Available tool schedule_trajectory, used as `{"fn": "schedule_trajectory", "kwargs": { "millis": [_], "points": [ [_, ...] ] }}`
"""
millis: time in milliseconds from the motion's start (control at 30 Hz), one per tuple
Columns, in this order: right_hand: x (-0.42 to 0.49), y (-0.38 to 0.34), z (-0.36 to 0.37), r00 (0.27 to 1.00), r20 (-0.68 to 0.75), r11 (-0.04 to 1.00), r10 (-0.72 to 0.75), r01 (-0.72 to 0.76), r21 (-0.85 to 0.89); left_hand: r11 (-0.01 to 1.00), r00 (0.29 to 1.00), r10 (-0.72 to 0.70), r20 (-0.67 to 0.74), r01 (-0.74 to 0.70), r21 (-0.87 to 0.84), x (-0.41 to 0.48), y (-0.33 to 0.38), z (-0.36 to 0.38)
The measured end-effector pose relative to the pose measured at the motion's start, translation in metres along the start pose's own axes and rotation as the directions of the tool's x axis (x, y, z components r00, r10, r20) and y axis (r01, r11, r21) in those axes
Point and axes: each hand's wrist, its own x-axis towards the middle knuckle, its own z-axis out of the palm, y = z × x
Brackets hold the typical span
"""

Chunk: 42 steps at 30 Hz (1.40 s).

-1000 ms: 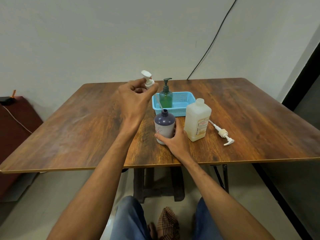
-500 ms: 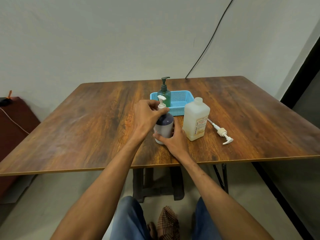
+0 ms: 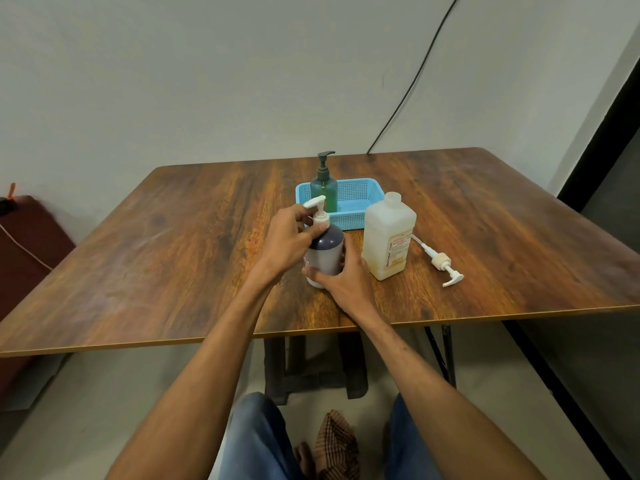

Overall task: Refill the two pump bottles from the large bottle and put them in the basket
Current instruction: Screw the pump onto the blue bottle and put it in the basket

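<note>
A person seated at a wooden tabletop (image 3: pixel 173 258) is fitting a white pump head (image 3: pixel 316 206) to a purple pump bottle (image 3: pixel 327 252), which is standing upright near the front middle of the tabletop. The left hand (image 3: pixel 289 239) is reaching in from the left, its grip pinching the pump head's collar at the bottle's neck. The right hand (image 3: pixel 348 280) is wrapping the bottle's lower body from the near right, its grip curling round the wall to steady it. The bottle's long axis is running straight up in line with the pump stem, and the nozzle is pointing left. Whether the collar is fully seated cannot be told. The blue basket (image 3: pixel 369 194) is sitting just beyond the bottle, on the side away from the person. A green pump bottle (image 3: pixel 324 190) is already standing in its left end, leaving room to the right of it. Any carry into the basket would therefore be going away from the body and slightly right. The right hand, holding the bottle low, looks the better placed for it. The large bottle (image 3: pixel 389 237) is standing just right of that hand, near the basket's front corner, with a loose pump (image 3: pixel 441 263) lying on the tabletop to its right.
</note>
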Motion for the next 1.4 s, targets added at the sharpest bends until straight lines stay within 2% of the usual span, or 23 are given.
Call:
{"fn": "schedule_trajectory", "kwargs": {
  "millis": [100,167,267,367,467,600,633,733,800,900,967,1033,1267,1333,1400],
  "points": [
    [-0.001,-0.002,-0.001,1.0,-0.002,1.0,-0.001,0.001,0.003,0.982,1.0,-0.023,0.011,0.025,-0.188,-0.008,-0.002,0.0],
    [-0.001,-0.003,-0.002,1.0,0.005,1.0,0.002,-0.002,0.016,0.96,0.99,-0.08,-0.116,0.045,-0.275,-0.014,-0.005,0.007],
    [-0.001,-0.003,-0.002,1.0,0.013,1.0,0.009,-0.009,0.015,0.946,0.935,-0.125,-0.333,0.011,-0.324,-0.025,-0.008,0.022],
    [0.0,-0.002,-0.001,1.0,0.011,1.0,0.014,-0.014,-0.014,0.954,0.904,-0.103,-0.414,-0.029,-0.3,-0.03,-0.006,0.033],
    [0.0,-0.001,-0.001,1.0,0.011,1.0,0.026,-0.026,-0.013,0.956,0.926,-0.109,-0.362,-0.002,-0.294,-0.027,-0.005,0.04],
    [0.0,-0.002,-0.002,1.0,0.013,1.0,0.012,-0.012,-0.015,0.966,0.979,-0.066,-0.195,0.014,-0.259,-0.018,-0.002,0.042],
    [0.0,-0.003,-0.002,1.0,0.011,1.0,0.015,-0.015,-0.023,0.96,0.978,-0.059,-0.202,0.001,-0.279,-0.018,-0.001,0.042],
    [-0.001,-0.005,-0.002,1.0,0.014,1.0,0.016,-0.016,-0.011,0.943,0.92,-0.089,-0.383,-0.046,-0.329,-0.022,-0.004,0.041],
    [-0.001,-0.004,-0.002,1.0,0.011,1.0,0.018,-0.018,-0.01,0.943,0.898,-0.069,-0.435,-0.084,-0.323,-0.025,-0.006,0.041],
    [-0.001,-0.001,-0.001,1.0,0.013,1.0,0.02,-0.02,0.001,0.947,0.938,-0.025,-0.344,-0.088,-0.308,-0.023,-0.01,0.037],
    [-0.001,-0.001,-0.001,1.0,0.014,1.0,0.015,-0.015,0.007,0.937,0.972,-0.025,-0.234,-0.059,-0.345,-0.021,-0.015,0.03],
    [-0.001,-0.001,-0.001,1.0,0.011,1.0,0.007,-0.007,0.012,0.921,0.983,-0.028,-0.184,-0.046,-0.387,-0.021,-0.017,0.026],
    [0.0,-0.001,-0.001,0.999,0.016,1.0,0.028,-0.028,0.004,0.937,0.93,-0.055,-0.365,-0.078,-0.341,-0.019,-0.008,0.037],
    [0.0,0.0,-0.001,1.0,0.011,0.999,0.029,-0.029,0.018,0.938,0.946,-0.039,-0.322,-0.076,-0.337,-0.015,-0.012,0.033],
    [0.0,0.001,-0.001,1.0,0.007,0.999,0.026,-0.026,0.02,0.936,0.975,-0.039,-0.218,-0.041,-0.351,-0.012,-0.016,0.025]
  ]
}}
